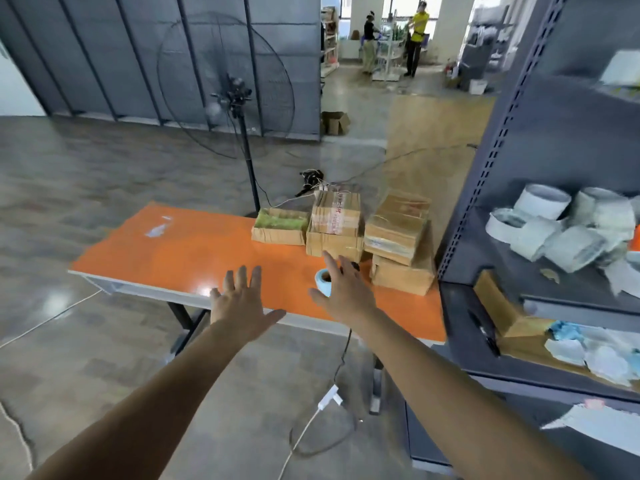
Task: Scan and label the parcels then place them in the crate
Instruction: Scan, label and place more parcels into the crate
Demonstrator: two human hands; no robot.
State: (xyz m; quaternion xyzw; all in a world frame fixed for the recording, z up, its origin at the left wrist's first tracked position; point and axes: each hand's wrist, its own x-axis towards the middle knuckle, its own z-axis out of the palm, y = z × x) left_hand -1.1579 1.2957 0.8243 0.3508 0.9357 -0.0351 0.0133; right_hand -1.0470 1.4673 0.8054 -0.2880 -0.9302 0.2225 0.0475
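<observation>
Several brown cardboard parcels stand at the right end of the orange table (180,251): a flat one with a green top (280,226), a taped stack (335,225), and a tilted stack (398,230) over a lower box (403,277). A pale blue label roll (323,279) lies in front of them. My right hand (346,289) hovers open over the roll, fingers stretched toward the parcels. My left hand (242,299) is spread open above the table's near edge and holds nothing. No crate or scanner is visible.
A grey metal shelf rack (485,188) stands right of the table with tape rolls (561,226), a small box and paper scraps. A large standing fan (235,95) is behind the table. Cables (322,403) trail on the floor. Two people stand far off.
</observation>
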